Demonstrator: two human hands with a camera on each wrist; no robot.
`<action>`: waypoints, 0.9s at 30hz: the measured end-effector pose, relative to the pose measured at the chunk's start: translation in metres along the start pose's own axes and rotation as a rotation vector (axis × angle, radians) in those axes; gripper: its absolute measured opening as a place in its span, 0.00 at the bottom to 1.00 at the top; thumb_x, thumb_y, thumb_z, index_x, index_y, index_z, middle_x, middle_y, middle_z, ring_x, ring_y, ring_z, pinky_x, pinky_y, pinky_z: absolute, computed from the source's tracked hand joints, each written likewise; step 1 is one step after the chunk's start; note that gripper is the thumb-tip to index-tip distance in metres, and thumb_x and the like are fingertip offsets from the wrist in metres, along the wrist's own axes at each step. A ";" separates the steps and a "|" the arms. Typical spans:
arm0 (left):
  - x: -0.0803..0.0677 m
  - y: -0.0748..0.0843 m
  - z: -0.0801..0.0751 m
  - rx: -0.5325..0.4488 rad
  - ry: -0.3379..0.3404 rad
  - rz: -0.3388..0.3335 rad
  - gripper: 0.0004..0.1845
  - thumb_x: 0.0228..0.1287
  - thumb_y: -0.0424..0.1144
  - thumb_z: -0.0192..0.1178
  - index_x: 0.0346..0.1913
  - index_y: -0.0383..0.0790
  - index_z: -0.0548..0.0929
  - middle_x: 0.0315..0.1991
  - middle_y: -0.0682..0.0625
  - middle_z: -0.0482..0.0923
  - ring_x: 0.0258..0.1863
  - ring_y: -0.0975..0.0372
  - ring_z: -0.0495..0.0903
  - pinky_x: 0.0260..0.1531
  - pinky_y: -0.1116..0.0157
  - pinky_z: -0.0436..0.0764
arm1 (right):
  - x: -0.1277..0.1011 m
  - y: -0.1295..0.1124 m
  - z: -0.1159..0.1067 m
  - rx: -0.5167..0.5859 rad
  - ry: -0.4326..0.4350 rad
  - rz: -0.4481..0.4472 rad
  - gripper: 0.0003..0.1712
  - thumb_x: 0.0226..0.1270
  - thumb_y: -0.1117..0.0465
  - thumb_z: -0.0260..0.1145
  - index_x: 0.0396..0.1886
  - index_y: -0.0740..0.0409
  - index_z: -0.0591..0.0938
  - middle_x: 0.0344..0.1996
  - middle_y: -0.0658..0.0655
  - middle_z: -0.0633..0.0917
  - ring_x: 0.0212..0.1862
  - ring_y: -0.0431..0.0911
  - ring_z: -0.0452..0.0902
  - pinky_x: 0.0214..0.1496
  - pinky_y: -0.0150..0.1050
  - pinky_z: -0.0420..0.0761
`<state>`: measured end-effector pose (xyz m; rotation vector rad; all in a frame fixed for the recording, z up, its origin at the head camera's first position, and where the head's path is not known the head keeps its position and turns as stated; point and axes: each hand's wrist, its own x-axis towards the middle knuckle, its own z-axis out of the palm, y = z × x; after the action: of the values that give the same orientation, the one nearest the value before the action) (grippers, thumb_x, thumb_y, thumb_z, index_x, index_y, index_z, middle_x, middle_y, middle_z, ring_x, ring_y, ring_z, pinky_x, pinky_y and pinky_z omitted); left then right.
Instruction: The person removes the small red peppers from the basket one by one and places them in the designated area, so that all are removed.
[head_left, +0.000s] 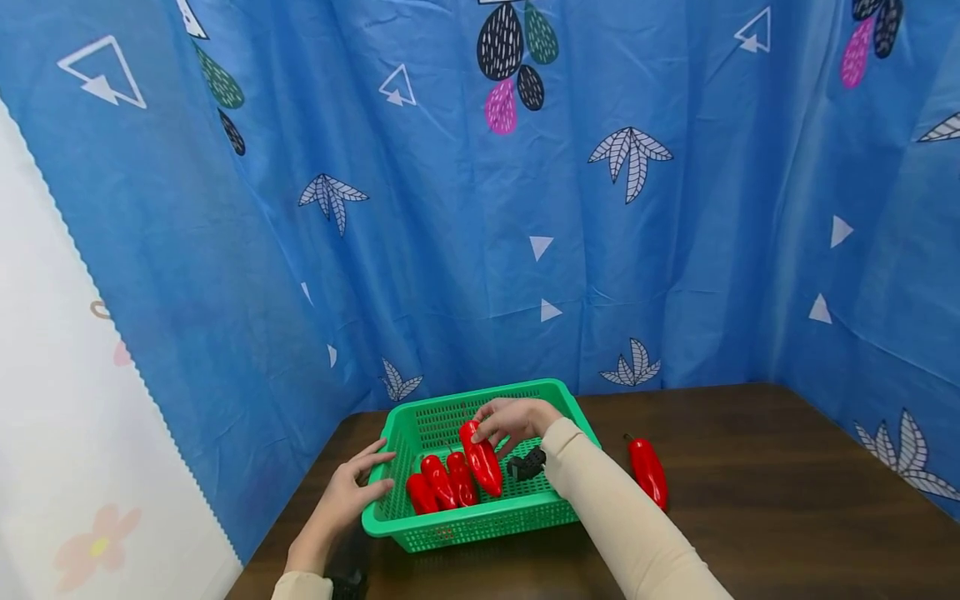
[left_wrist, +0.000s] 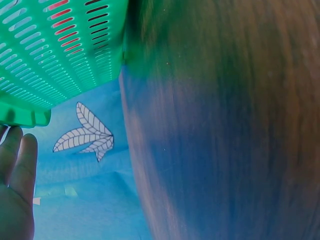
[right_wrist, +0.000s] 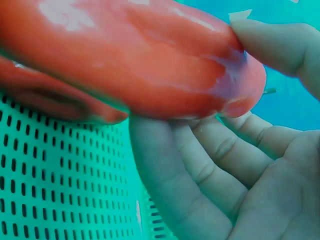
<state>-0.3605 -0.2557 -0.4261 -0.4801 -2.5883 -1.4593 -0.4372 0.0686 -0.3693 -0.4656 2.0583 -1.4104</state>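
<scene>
A green slotted basket [head_left: 480,390] stands on the dark wooden table. My right hand [head_left: 497,427] pinches the top of a glossy red pepper [head_left: 482,460] and holds it tilted over the basket's middle. In the right wrist view the pepper [right_wrist: 135,65] fills the top of the frame, with the thumb and fingers [right_wrist: 200,165] curled about its end. Three more red peppers [head_left: 441,483] lie side by side in the basket. My left hand [head_left: 373,472] rests with straight fingers [left_wrist: 17,170] against the basket's left rim [left_wrist: 25,115].
One more red pepper [head_left: 648,472] lies on the table [head_left: 750,500] just right of the basket. A blue patterned curtain [head_left: 525,208] closes off the back and right sides. The table's left edge runs close to the basket's left side.
</scene>
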 end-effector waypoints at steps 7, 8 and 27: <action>0.000 0.000 0.001 -0.007 0.002 0.005 0.23 0.64 0.33 0.65 0.62 0.36 0.81 0.76 0.40 0.62 0.77 0.42 0.57 0.70 0.45 0.69 | -0.007 -0.005 -0.002 0.082 0.042 -0.034 0.21 0.68 0.60 0.67 0.57 0.62 0.78 0.46 0.61 0.86 0.45 0.53 0.87 0.51 0.51 0.87; 0.000 0.001 0.001 -0.009 0.000 0.006 0.23 0.64 0.33 0.65 0.62 0.35 0.81 0.76 0.39 0.62 0.77 0.42 0.56 0.70 0.45 0.69 | -0.008 -0.006 -0.003 0.102 0.049 -0.034 0.20 0.68 0.61 0.66 0.57 0.62 0.78 0.46 0.61 0.86 0.45 0.53 0.87 0.52 0.52 0.86; 0.000 0.002 -0.001 0.003 -0.008 -0.004 0.23 0.65 0.33 0.65 0.63 0.36 0.80 0.76 0.40 0.61 0.78 0.42 0.54 0.71 0.44 0.67 | -0.026 -0.015 -0.007 0.209 0.114 -0.073 0.19 0.69 0.61 0.64 0.57 0.63 0.78 0.42 0.59 0.87 0.40 0.50 0.85 0.55 0.53 0.85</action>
<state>-0.3599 -0.2552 -0.4237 -0.4813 -2.5991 -1.4572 -0.4224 0.0832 -0.3463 -0.3835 1.9696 -1.7098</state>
